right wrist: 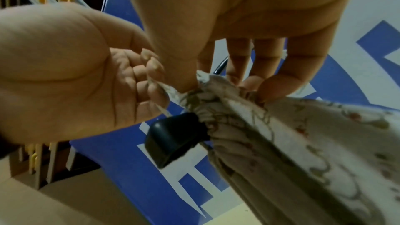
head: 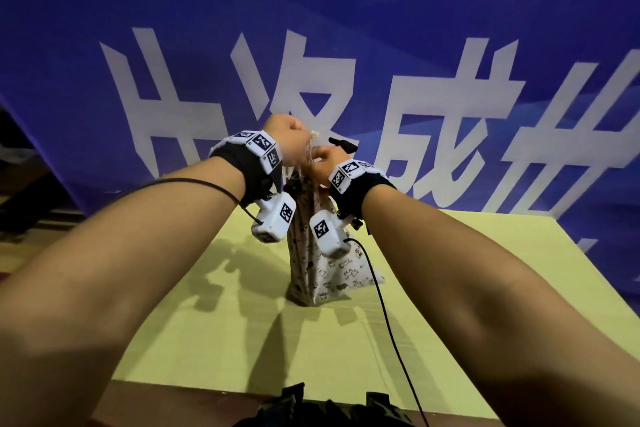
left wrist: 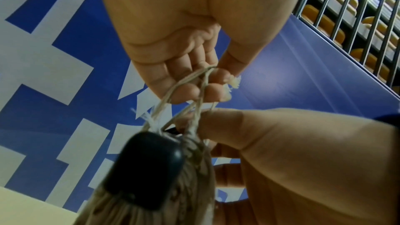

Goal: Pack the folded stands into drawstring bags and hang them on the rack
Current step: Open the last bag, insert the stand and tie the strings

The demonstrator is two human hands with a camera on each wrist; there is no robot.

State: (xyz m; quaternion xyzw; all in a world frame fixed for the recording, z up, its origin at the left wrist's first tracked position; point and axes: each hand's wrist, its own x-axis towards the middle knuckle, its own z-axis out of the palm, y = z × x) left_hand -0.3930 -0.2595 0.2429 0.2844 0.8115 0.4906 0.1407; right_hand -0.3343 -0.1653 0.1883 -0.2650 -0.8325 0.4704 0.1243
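A cream printed drawstring bag [head: 322,270] stands tall on the yellow-green table [head: 207,322], its mouth gathered. The black end of a folded stand [left wrist: 147,168] pokes out of the neck, as the right wrist view of the stand [right wrist: 175,136] also shows. My left hand [head: 287,135] is raised above the bag with its fingers [left wrist: 190,90] curled round the pale drawstrings [left wrist: 184,81]. My right hand [head: 322,159], just below and to the right, pinches the bag's gathered neck [right wrist: 216,90]. A small black hook [head: 343,144] juts out just behind the hands.
A blue banner [head: 415,28] with large white characters fills the background behind the table. A black cable [head: 388,315] trails from my right wrist over the table. Dark objects [head: 294,402] lie at the near edge. A metal railing [left wrist: 346,6] with yellow seats is above.
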